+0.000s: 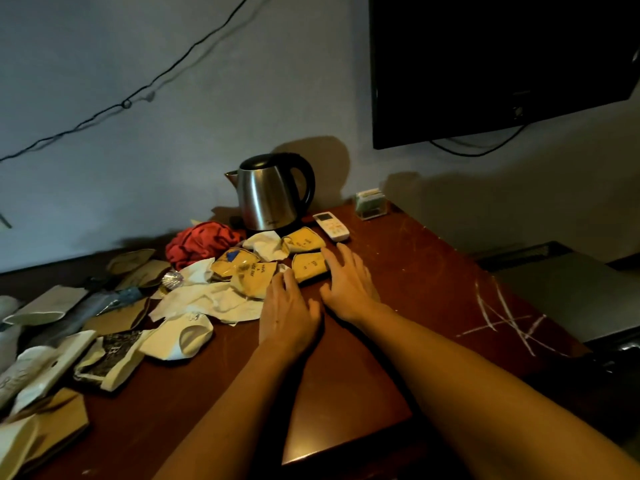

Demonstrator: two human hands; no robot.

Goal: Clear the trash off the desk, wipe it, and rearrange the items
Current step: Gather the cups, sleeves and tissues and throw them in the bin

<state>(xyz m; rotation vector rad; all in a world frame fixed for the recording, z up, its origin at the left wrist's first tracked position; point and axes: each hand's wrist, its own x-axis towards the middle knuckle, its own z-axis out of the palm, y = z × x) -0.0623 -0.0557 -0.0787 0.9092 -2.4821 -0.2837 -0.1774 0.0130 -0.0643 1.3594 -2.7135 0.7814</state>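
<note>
A heap of crushed yellow paper cups and crumpled white napkins lies in the middle of the dark red desk, just in front of the steel kettle. The left hand lies flat, fingers straight, its fingertips touching the near edge of the heap. The right hand rests just to its right, fingers spread and relaxed, against the rightmost crushed cup; neither hand grips anything. A red cloth is bunched at the far left of the heap. More flattened cups and brown paper sleeves are strewn over the left end of the desk. A white remote lies right of the kettle, and farther right a small clear holder stands near the wall. A dark television hangs on the wall above.
</note>
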